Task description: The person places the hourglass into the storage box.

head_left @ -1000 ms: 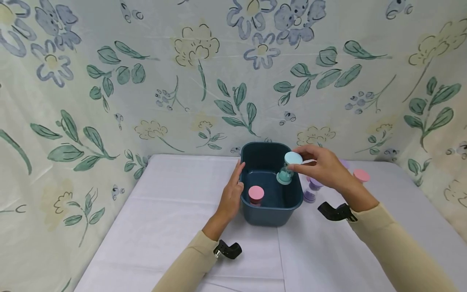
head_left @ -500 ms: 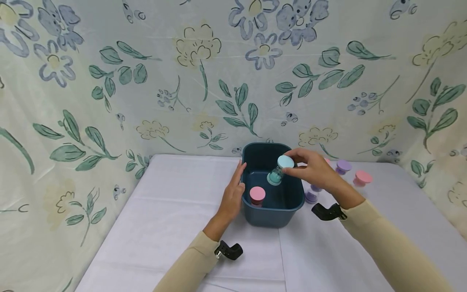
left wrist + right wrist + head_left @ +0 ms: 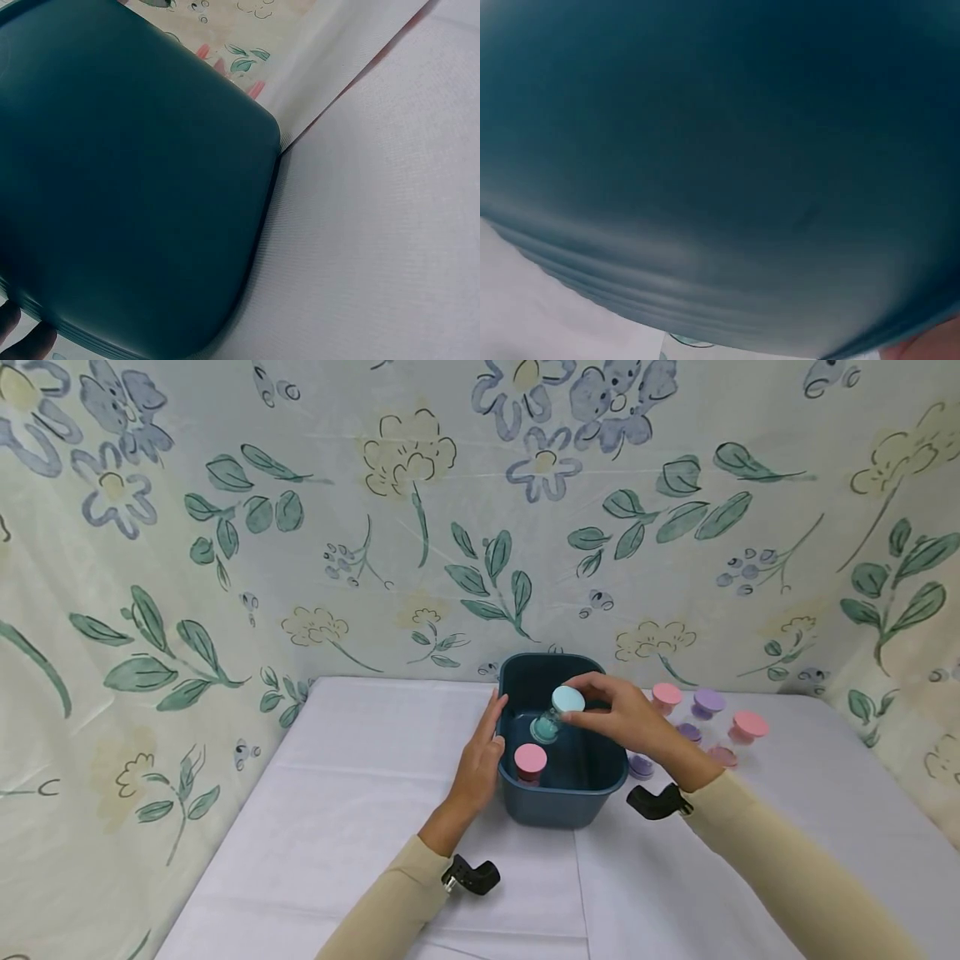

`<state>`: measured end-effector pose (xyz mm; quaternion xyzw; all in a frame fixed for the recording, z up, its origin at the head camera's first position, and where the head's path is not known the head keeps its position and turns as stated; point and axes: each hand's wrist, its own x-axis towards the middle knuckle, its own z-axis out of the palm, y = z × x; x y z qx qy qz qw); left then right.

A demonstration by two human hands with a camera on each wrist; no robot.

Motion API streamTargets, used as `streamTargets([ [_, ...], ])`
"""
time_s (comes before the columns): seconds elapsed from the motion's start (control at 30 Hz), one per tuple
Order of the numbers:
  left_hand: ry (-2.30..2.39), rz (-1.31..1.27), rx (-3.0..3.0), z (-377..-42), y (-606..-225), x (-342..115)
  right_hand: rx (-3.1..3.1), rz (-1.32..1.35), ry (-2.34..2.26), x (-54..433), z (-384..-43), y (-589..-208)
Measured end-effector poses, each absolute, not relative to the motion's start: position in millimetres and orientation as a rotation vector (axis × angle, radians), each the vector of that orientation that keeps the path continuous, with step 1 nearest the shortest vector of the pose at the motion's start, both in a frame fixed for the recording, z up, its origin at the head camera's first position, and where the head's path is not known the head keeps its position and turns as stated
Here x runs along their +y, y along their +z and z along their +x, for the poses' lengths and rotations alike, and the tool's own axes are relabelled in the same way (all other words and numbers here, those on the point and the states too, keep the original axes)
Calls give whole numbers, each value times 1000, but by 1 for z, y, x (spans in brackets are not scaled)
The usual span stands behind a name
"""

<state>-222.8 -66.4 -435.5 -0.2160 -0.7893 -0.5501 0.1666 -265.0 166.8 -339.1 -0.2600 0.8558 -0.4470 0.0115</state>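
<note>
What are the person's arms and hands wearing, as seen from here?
The left hand and right hand are bare, ungloved. The sleeves are long, plain and beige. Each wrist bears a curved black device; the left one shows a silvery part.

On the table (image 3: pixel 337 818), sand timers (image 3: pixel 530 760) are inside and right of the bin (image 3: pixel 557 808).

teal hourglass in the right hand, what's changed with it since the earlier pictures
The right hand has carried the teal hourglass leftward within the bin, nearing its left side. It hasn't been let go, and nothing new was taken hold of. The left hand stayed at the bin's left side; the bin and the pink hourglass in it stayed put.
</note>
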Motion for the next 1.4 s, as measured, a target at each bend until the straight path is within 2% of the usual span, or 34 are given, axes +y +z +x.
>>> streamTargets([
  [0.4, -1571, -635, -2240, -223, -436, -66, 2645, -940, -1393, 155, -271, -345],
  [1.4, -1571, -636, -2257, -222, -435, -65, 2715, -924, -1041, 142, -283, -347],
])
